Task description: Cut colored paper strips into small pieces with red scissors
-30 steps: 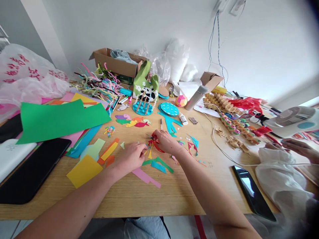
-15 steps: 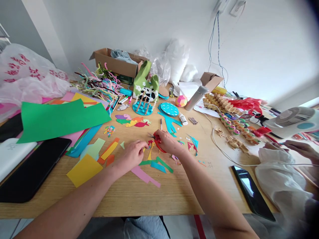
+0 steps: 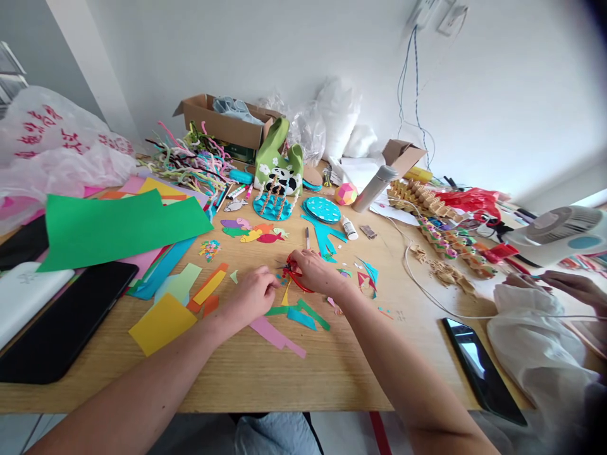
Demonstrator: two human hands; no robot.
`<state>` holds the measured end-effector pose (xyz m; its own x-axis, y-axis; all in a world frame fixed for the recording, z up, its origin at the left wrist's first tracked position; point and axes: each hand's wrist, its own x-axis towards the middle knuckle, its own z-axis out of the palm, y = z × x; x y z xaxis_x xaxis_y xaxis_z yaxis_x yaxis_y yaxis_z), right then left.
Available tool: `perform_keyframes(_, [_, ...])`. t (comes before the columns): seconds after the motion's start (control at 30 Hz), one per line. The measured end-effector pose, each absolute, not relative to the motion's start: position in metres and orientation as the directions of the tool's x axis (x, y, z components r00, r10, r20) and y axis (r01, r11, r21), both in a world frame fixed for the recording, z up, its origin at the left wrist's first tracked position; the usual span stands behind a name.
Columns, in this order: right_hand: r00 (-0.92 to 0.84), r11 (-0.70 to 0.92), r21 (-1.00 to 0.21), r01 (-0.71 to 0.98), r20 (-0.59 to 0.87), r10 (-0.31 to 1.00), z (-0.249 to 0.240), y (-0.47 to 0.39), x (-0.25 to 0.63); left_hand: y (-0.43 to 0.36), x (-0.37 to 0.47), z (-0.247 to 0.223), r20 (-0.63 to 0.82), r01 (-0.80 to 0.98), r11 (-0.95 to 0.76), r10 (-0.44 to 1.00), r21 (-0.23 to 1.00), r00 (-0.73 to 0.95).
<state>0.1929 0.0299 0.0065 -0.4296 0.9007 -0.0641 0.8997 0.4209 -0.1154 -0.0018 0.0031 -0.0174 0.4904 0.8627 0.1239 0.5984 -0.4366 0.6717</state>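
My right hand [image 3: 315, 273] is wrapped round red-handled scissors [image 3: 300, 283], their blades pointing left. My left hand [image 3: 256, 292] is just left of the blades, fingers curled and pinched together; what they hold is too small to name. Below the hands lie green strips [image 3: 313, 314], a blue strip [image 3: 301, 318] and a pink strip [image 3: 275, 337]. Several paper fish [image 3: 270, 237] lie beyond my left hand, with a pile of small coloured bits [image 3: 209, 250] to their left. A yellow sheet [image 3: 162, 324] is beside my left forearm.
Green sheets [image 3: 107, 224] and a black tablet-like object [image 3: 71, 322] lie left. A panda bag [image 3: 279, 167], grey bottle [image 3: 376, 188] and cardboard box [image 3: 222, 123] stand at the back. At right are a phone [image 3: 484, 370], a white cable, a fan [image 3: 559, 230] and another person's hands [image 3: 573, 287].
My right hand and the scissors have shifted slightly left. My left hand has barely moved, and the whole view has shifted a little.
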Motion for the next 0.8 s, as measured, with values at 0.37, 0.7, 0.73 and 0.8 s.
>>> perform_keyframes(0.37, [-0.428, 0.412, -0.150, 0.899, -0.091, 0.899, 0.007, 0.032, 0.197, 0.006, -0.003, -0.021, 0.143, 0.574, -0.430, 0.868, 0.697, 0.476])
perform_keyframes(0.7, [-0.337, 0.325, -0.341, 0.882, 0.023, 0.941, 0.038, 0.012, 0.206, 0.006, -0.002, -0.021, 0.152, 0.480, -0.381, 0.881, 0.790, 0.449])
perform_keyframes(0.73, [-0.321, 0.312, -0.370, 0.875, 0.039, 0.946, 0.041, 0.010, 0.206, 0.006, -0.001, -0.021, 0.153, 0.475, -0.378, 0.882, 0.795, 0.446])
perform_keyframes(0.8, [-0.301, 0.293, -0.386, 0.875, 0.040, 0.953, 0.046, 0.007, 0.205, 0.006, -0.001, -0.020, 0.156, 0.472, -0.378, 0.883, 0.797, 0.443])
